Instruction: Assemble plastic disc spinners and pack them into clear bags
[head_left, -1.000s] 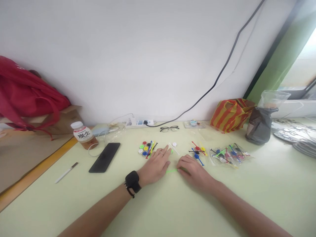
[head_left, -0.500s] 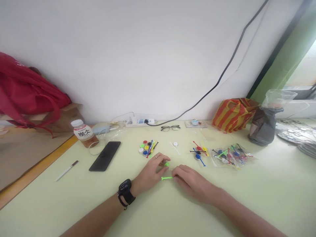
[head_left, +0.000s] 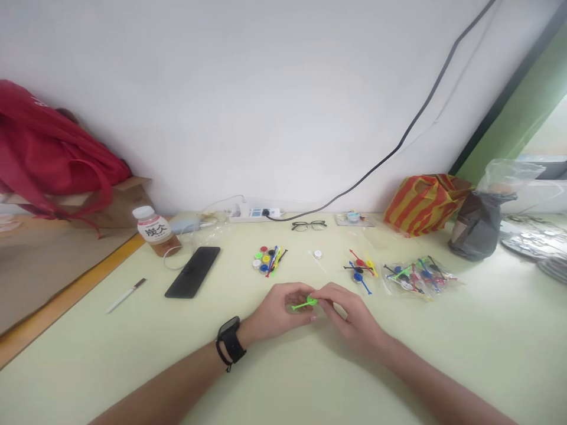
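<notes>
My left hand (head_left: 279, 310) and my right hand (head_left: 348, 313) meet above the pale green table (head_left: 283, 378). Together they pinch a small green plastic piece (head_left: 305, 303), a thin stick with a round end. The left wrist wears a black watch (head_left: 230, 345). Beyond the hands lie a pile of coloured discs and sticks (head_left: 267, 260), a white disc with a stick (head_left: 318, 255) and another coloured heap (head_left: 361, 270).
A clear bag of coloured pieces (head_left: 416, 275) lies at the right. A black phone (head_left: 193, 271), a bottle (head_left: 153, 230), a pen (head_left: 124, 295), glasses (head_left: 309, 225), a power strip (head_left: 254, 212), a striped bag (head_left: 423, 203) and a grey bag (head_left: 478, 224) stand near the wall.
The hands lifted off the table and came together. The green stick and the green round piece, apart before, are now held as one between the fingers.
</notes>
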{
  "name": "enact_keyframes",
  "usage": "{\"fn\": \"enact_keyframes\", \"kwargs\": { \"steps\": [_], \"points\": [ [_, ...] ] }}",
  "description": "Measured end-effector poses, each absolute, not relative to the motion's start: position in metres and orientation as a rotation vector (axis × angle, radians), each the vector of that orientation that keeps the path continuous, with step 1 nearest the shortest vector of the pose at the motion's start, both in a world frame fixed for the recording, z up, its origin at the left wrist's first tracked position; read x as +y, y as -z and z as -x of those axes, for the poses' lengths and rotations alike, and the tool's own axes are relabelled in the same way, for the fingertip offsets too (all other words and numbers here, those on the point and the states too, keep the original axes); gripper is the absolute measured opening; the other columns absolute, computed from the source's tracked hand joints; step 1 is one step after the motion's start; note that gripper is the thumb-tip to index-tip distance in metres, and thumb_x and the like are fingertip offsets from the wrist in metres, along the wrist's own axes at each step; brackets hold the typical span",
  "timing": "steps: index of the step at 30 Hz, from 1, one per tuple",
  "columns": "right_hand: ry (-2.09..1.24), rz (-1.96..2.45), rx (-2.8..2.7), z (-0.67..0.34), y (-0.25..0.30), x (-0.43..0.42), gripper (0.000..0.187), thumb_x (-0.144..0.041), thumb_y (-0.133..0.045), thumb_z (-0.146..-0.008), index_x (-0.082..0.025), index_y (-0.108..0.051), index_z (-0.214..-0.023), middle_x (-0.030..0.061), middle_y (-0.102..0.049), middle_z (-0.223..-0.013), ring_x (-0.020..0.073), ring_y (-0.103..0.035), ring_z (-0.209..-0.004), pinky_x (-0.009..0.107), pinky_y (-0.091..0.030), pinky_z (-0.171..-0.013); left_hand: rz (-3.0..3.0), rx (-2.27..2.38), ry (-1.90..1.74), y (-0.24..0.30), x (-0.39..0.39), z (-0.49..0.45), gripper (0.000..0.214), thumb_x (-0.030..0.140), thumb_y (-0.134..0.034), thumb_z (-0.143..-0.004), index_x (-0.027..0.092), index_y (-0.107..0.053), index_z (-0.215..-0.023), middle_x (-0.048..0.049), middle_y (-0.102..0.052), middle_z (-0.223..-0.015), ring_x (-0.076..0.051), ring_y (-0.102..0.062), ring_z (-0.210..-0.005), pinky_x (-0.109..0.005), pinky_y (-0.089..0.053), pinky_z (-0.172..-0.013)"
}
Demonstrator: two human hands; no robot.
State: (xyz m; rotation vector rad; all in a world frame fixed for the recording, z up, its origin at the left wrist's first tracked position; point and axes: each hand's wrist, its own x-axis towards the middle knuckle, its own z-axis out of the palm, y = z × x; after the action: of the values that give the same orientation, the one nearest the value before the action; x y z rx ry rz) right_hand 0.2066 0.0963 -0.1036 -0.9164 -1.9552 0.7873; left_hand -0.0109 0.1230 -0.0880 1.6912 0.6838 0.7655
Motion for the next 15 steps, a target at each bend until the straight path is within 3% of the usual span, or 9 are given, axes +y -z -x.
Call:
{"fn": "enact_keyframes", "kwargs": {
  "steps": [8, 11, 15],
  "points": [
    [-0.907, 0.971, -1.913, -0.2038, 0.1097, 0.0976, 0.018, -0.026, -0.049, -0.102, -0.024, -0.061, -0.115, 0.008, -0.073, -0.109, 0.0195, -0.068, -0.092, 0.031, -0.056, -0.079, -1.686, 0.728, -0.806, 0.0912, 0.124, 0.0088, 0.029, 0.038, -0.07, -0.095, 0.015, -0.075, -0.111, -0.0123, -0.076, -0.113, -0.027, -0.071, -0.105, -0.039, -0.056, -0.096],
    [-0.861, 1.054, -1.864, -0.2025, 0.1117, 0.0973, 0.015, -0.029, -0.055, -0.1, -0.023, -0.058, -0.113, 0.0062, -0.071, -0.101, 0.0174, -0.065, -0.078, 0.03, -0.053, -0.069, -1.726, 0.744, -0.802, 0.0923, 0.1244, 0.0092, 0.028, 0.038, -0.07, -0.095, 0.016, -0.075, -0.112, -0.0114, -0.077, -0.112, -0.026, -0.071, -0.102, -0.038, -0.056, -0.093],
    [-0.918, 1.12, -1.682, -0.2013, 0.1125, 0.0983, 0.029, -0.036, -0.068, -0.093, -0.024, -0.052, -0.114, 0.0007, -0.062, -0.084, 0.016, -0.058, -0.069, 0.028, -0.049, -0.063, -1.712, 0.763, -0.828, 0.0924, 0.1254, 0.0115, 0.021, 0.033, -0.074, -0.092, 0.016, -0.074, -0.104, -0.0095, -0.076, -0.102, -0.023, -0.072, -0.093, -0.036, -0.057, -0.089]
  ]
}}
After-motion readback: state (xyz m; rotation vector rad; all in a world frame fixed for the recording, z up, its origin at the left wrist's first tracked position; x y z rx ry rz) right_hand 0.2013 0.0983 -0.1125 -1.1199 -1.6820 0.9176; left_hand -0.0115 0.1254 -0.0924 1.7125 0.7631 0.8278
